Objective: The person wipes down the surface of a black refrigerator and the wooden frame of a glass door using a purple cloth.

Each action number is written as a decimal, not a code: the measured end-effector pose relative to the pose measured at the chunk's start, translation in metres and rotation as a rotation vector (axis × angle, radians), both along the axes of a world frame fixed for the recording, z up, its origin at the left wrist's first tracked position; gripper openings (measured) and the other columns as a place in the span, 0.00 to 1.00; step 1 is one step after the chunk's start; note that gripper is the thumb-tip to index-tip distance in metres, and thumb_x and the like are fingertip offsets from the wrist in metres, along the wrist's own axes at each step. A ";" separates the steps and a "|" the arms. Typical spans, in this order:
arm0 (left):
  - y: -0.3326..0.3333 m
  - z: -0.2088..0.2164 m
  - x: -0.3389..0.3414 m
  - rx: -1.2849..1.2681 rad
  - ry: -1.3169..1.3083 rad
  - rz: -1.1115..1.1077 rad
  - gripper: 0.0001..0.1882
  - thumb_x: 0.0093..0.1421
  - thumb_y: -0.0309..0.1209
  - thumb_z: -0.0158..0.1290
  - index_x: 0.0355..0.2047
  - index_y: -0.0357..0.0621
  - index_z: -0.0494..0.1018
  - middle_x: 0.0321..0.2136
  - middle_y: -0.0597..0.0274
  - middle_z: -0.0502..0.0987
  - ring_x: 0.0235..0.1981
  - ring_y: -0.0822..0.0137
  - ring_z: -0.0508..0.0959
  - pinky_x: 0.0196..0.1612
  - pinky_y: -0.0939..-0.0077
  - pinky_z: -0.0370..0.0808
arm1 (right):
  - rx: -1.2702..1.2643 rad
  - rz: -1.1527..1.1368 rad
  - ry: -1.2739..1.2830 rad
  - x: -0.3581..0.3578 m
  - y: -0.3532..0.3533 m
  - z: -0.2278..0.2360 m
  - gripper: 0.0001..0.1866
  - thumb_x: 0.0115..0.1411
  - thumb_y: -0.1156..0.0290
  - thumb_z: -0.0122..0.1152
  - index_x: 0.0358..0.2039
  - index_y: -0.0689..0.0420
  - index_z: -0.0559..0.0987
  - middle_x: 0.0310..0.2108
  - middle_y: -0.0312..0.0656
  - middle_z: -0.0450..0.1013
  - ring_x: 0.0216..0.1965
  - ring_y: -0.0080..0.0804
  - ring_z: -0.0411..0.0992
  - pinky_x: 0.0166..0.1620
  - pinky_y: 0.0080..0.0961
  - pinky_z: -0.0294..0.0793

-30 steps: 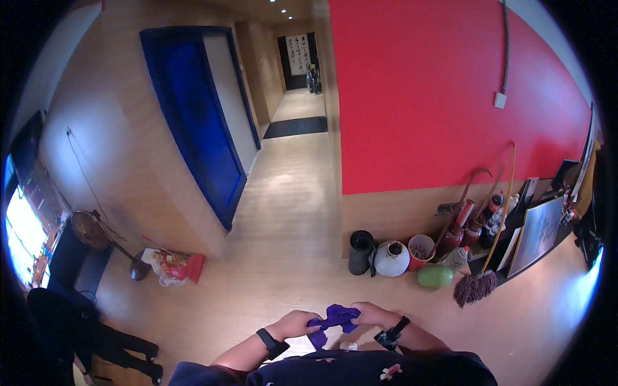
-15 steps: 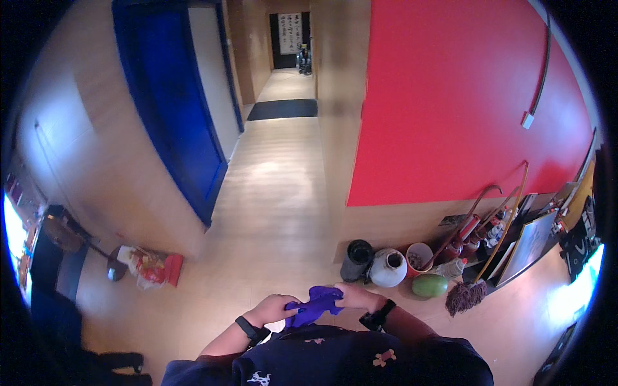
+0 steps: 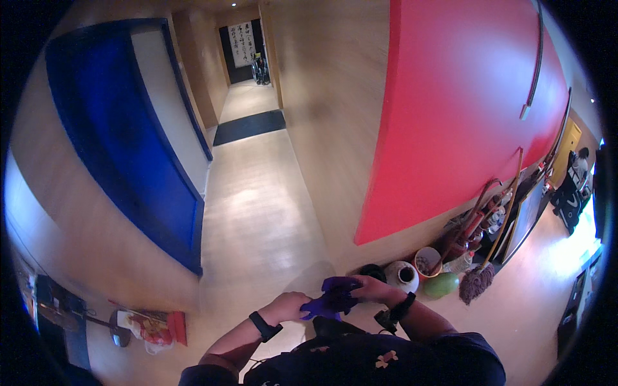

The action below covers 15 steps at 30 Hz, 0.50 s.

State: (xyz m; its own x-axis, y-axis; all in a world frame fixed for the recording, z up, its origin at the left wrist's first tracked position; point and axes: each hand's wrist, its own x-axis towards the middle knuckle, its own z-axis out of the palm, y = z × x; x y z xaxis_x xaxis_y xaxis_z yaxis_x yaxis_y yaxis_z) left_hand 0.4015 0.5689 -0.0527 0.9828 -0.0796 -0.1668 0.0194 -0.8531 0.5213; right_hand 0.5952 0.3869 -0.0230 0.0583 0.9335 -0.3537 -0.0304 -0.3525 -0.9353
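A bunched purple cloth (image 3: 331, 301) is stretched between my two hands, low in the middle of the view. My left hand (image 3: 288, 307) closes on its left edge, with a dark band around the wrist. On the other side my right hand (image 3: 373, 289) grips the upper right part, also with a dark strap at the wrist. Folds hide some of the fingertips. Just beyond my right hand stand a dark pot (image 3: 373, 273) and a white round jar (image 3: 404, 276).
To the right are a red bucket (image 3: 427, 261), a green melon-like object (image 3: 441, 284), a mop (image 3: 476, 283) and leaning boards (image 3: 524, 215). At left lie a shovel (image 3: 120, 328) and a red dustpan (image 3: 177, 327). A corridor (image 3: 257, 206) runs ahead past a blue door (image 3: 119, 128). A person (image 3: 580, 164) is far right.
My view has turned right and tilted, so the corridor sits further left and a person shows at the right edge. The cloth is bunched differently between my hands.
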 end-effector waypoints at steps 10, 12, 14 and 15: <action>0.098 0.054 0.088 0.013 -0.045 0.130 0.13 0.51 0.35 0.47 0.38 0.50 0.70 0.32 0.54 0.69 0.35 0.54 0.71 0.37 0.64 0.69 | 0.339 -0.089 -0.501 0.031 0.075 0.062 0.12 0.48 0.76 0.57 0.35 0.60 0.70 0.29 0.38 0.68 0.32 0.23 0.65 0.36 0.23 0.66; 0.116 0.074 0.112 0.118 -0.189 0.082 0.15 0.48 0.31 0.49 0.40 0.51 0.69 0.36 0.56 0.68 0.37 0.55 0.70 0.37 0.66 0.70 | 0.431 -0.120 -0.494 0.034 0.079 0.084 0.11 0.48 0.78 0.57 0.33 0.61 0.70 0.27 0.35 0.66 0.31 0.19 0.64 0.34 0.19 0.64; 0.123 0.097 0.139 0.272 -0.419 -0.056 0.18 0.46 0.30 0.50 0.41 0.53 0.69 0.38 0.57 0.66 0.37 0.57 0.70 0.37 0.68 0.70 | 0.473 -0.222 -0.487 0.041 0.077 0.103 0.11 0.48 0.79 0.57 0.33 0.60 0.70 0.26 0.35 0.65 0.30 0.20 0.63 0.33 0.19 0.64; 0.124 0.103 0.147 0.272 -0.510 -0.047 0.16 0.45 0.30 0.51 0.38 0.51 0.71 0.38 0.56 0.65 0.38 0.57 0.70 0.36 0.67 0.71 | 0.463 -0.249 -0.483 0.045 0.077 0.105 0.11 0.48 0.79 0.57 0.33 0.60 0.70 0.26 0.35 0.65 0.30 0.20 0.63 0.33 0.19 0.64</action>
